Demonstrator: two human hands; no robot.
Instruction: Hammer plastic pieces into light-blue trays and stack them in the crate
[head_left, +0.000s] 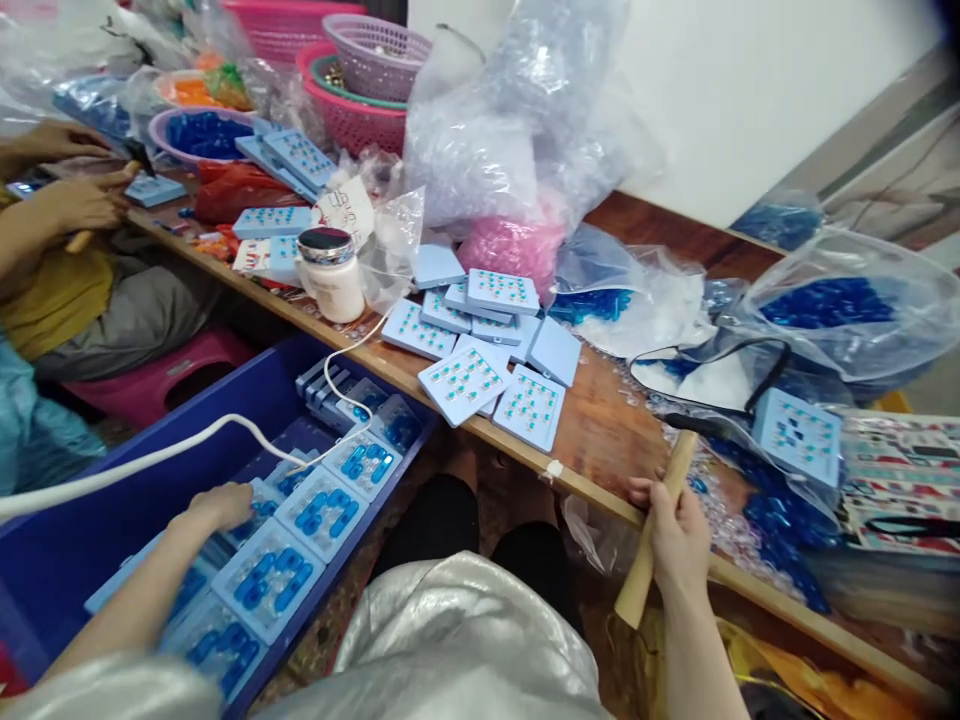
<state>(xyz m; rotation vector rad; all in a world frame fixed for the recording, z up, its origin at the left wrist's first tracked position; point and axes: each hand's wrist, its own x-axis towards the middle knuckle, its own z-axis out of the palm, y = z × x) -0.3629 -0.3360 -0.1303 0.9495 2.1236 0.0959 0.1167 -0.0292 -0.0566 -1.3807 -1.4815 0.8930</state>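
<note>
My left hand (221, 505) rests on a pale blue mould tray (259, 505) inside a dark blue plastic bin (90, 530), its fingers lying over the tray's blue pieces. Several more trays (322, 510) with blue inserts lie stacked in the bin. My right hand (675, 530) is shut around the wooden handle of a hammer (656, 530), whose dark head (686, 425) sits low over the wooden table edge (592, 490). Close by on the table lie scattered clear and blue pieces (739, 520).
A white cable (187, 445) crosses the bin. Several pale blue trays (480, 345), a white jar (330, 280) and plastic bags of blue and pink pieces (832, 310) crowd the table. Pink baskets (356, 95) stand behind. At left, a co-worker's hands (79, 200) hold a wooden handle.
</note>
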